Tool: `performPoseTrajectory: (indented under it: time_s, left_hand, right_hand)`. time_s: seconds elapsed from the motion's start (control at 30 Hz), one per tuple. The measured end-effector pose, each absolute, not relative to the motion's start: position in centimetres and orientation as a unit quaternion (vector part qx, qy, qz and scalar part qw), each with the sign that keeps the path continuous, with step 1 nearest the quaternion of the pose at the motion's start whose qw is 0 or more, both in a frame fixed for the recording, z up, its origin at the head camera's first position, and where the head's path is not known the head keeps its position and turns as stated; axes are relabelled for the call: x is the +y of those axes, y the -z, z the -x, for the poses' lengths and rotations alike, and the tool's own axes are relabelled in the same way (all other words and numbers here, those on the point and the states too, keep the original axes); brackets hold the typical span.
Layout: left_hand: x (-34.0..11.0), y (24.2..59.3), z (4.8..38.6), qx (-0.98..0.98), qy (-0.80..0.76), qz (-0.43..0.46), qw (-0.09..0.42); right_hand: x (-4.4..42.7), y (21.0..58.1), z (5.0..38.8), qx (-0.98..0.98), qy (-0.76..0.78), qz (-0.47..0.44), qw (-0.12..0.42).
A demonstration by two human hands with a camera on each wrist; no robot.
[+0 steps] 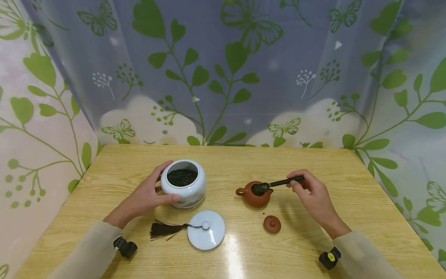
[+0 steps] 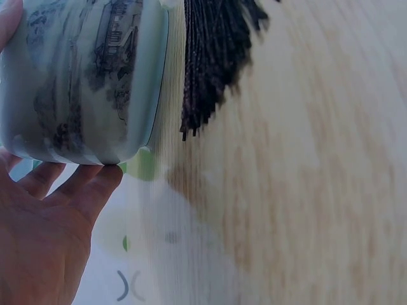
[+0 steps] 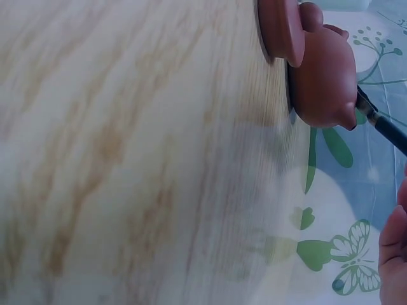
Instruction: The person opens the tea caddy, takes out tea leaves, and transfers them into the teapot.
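Observation:
My left hand [image 1: 144,197] is round the left side of a white porcelain jar [image 1: 189,197], thumb on its front and fingers behind. Dark loose tea leaves [image 1: 182,178] show inside its wide mouth. With thumb and fingers, my right hand [image 1: 317,201] pinches the dark handle of a tea scoop [image 1: 285,181]. The scoop's head lies at the mouth of a small reddish-brown clay teapot [image 1: 257,200], with dark leaves there. In the right wrist view the scoop [image 3: 389,132] slants down to the teapot [image 3: 327,82], which hides its head.
In front of the jar lies its white lid [image 1: 210,238], knob up, with a dark brown tassel [image 1: 166,229]. The teapot's round lid [image 1: 272,224] rests before the teapot, near a dark crumb [image 1: 263,213]. A patterned curtain [image 1: 223,77] hangs behind the wooden table [image 1: 299,255].

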State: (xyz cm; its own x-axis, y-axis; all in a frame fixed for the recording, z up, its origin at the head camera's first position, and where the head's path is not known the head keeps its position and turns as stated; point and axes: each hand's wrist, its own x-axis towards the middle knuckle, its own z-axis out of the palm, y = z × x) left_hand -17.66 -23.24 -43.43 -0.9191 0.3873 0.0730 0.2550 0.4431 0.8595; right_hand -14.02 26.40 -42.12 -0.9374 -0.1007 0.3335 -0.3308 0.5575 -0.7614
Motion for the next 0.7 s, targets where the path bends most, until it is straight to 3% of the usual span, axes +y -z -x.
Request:
performPoseTrajectory:
  time_s: [0.7]
  left_hand:
    - [-23.24,43.44,17.65,0.843,-0.497,-0.193,0.069]
  right_hand:
    - [26.5,41.66,13.82,-0.87,-0.435,-0.165,0.165]
